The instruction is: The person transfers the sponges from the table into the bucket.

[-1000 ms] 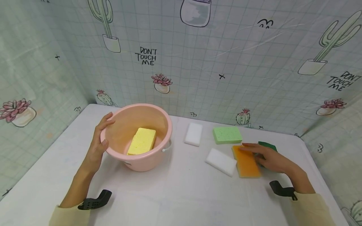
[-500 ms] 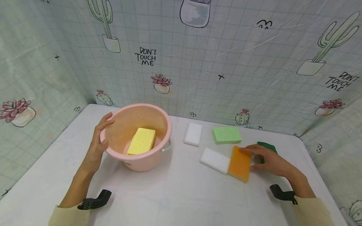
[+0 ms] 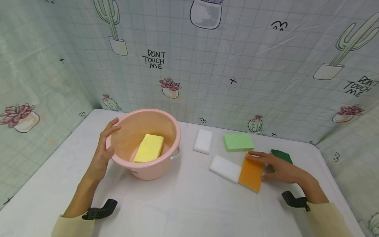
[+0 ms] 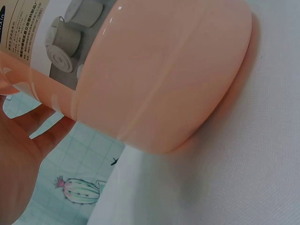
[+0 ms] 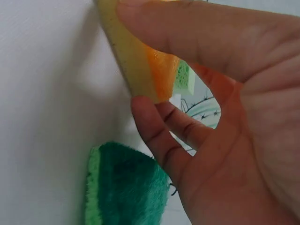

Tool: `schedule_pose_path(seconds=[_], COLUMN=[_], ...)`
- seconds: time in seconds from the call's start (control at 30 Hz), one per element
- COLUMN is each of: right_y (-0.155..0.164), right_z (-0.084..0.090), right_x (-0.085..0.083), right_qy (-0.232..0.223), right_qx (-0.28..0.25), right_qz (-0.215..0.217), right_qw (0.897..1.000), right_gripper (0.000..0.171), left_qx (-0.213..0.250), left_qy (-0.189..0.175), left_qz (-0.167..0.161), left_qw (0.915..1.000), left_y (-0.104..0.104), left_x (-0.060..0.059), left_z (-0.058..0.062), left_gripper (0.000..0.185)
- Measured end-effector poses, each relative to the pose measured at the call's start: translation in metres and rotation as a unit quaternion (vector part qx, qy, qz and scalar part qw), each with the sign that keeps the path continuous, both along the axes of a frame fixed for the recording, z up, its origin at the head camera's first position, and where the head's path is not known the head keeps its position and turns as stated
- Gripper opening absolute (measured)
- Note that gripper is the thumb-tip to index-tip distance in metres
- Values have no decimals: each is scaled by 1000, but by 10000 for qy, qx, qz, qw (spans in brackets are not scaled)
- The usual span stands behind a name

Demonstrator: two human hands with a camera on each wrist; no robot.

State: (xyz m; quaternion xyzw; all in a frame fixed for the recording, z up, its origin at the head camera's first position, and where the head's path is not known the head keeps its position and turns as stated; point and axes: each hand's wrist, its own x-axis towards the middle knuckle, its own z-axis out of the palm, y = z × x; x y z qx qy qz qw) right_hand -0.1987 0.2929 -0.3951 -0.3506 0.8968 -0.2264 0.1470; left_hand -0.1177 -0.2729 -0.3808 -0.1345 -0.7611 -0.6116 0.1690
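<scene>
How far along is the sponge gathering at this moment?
Done: one yellow rectangular sponge lies in the pink plastic bucket, which the left hand grips by the rim. In hand: the right hand pinches the orange sponge, tilted up. Left: two white sponges, light green sponge, dark green sponge.

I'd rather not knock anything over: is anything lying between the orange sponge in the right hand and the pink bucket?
Yes. A white sponge lies flat on the table touching the orange sponge on its bucket side, on the way to the pink bucket. The right hand could lift over it.
</scene>
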Motion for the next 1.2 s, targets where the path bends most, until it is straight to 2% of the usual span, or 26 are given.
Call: schedule_pose_path(seconds=[0.27, 0.63, 0.8, 0.93, 1.2], right_y=[-7, -6, -3, -2, 1], right_z=[5, 1, -2, -3, 3], right_x=[-3, -6, -6, -5, 0], right_qy=[-304, -578, -664, -691, -756], right_qx=[178, 63, 41, 44, -387], right_qz=[323, 16, 65, 21, -169], right_qw=[9989, 9983, 9978, 9976, 9962], right_gripper=[72, 71, 74, 75, 65], left_qx=[-31, -40, -37, -84, -56], left_qy=[-4, 35, 59, 31, 26], left_qz=[75, 44, -28, 33, -13], left_qw=[10000, 10000, 10000, 10000, 10000], left_y=[1, 1, 0, 0, 1], left_x=[0, 0, 0, 1, 0], left_z=[0, 0, 0, 1, 0], left_gripper=[54, 54, 54, 55, 54])
